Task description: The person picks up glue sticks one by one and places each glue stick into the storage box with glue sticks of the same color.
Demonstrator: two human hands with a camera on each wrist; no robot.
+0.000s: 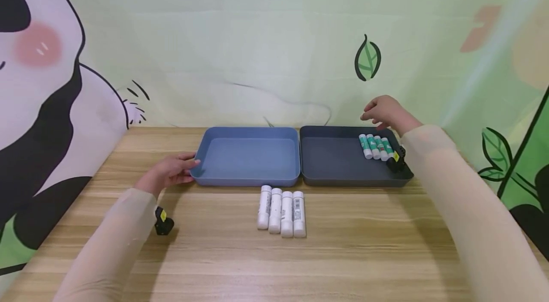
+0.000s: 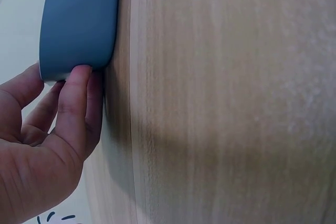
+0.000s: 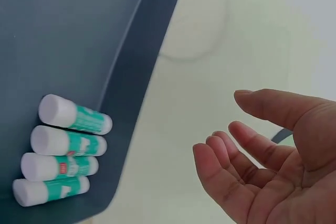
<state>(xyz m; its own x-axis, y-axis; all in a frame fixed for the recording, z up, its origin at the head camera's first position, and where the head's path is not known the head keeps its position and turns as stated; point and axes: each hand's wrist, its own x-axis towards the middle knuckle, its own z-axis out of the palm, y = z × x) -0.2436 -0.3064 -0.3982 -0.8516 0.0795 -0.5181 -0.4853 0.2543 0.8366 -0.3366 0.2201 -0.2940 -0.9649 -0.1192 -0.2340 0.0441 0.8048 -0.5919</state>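
My left hand (image 1: pixel 173 168) holds the left end of a shallow blue tray (image 1: pixel 244 181), thumb at the rim and fingertips against the outer wall (image 2: pixel 79 35). Above the back right of a dark grey tray (image 1: pixel 334 180), my right hand (image 1: pixel 388 112) is raised with nothing in it, its fingers loosely bent and apart from the thumb in the right wrist view. Several small glue sticks (image 3: pixel 79 142) with green labels and white caps lie side by side inside that tray, at its right end.
In front of the trays, several longer white tubes (image 1: pixel 275 211) lie in a row on the wooden table (image 1: pixel 214 254). A printed cloth (image 1: pixel 193 30) with a panda and leaves hangs close behind the table. Both trays stand side by side.
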